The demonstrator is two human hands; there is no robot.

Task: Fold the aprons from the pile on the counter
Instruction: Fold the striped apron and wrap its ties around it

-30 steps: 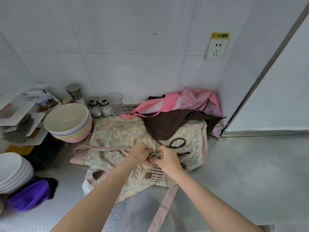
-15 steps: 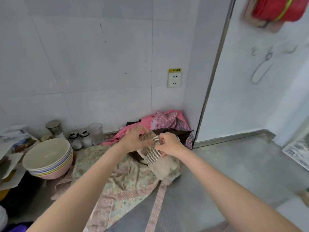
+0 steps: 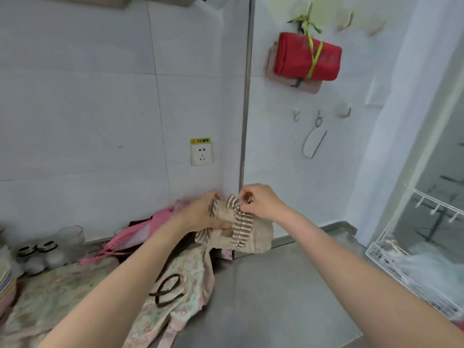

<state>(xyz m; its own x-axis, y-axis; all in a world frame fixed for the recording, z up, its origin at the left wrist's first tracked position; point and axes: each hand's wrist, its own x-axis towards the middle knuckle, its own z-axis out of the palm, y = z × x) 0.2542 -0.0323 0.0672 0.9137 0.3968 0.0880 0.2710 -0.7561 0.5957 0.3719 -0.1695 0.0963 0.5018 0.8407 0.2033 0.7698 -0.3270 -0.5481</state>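
A small beige apron [image 3: 258, 234] with brown-striped trim hangs in the air above the counter corner. My left hand [image 3: 203, 213] grips its left side, thumb underneath. My right hand [image 3: 261, 200] pinches the striped strap at its top. Below lies a floral apron [image 3: 180, 280] spread on the steel counter [image 3: 271, 297], a dark brown strap looped on it. Behind my left forearm a pink apron [image 3: 140, 233] lies crumpled against the wall with darker fabric under it.
Two salt shakers [image 3: 37, 254] and a glass jar [image 3: 72, 238] stand at the left by the wall; stacked bowls [image 3: 6, 280] show at the left edge. A wall socket [image 3: 201, 153], a hanging red bundle [image 3: 306, 57] and a white wire rack [image 3: 411, 262] lie to the right.
Both hands have lifted the beige striped apron off the floral apron and raised it higher. The view has tilted upward, so the wall hooks and red bundle now show.
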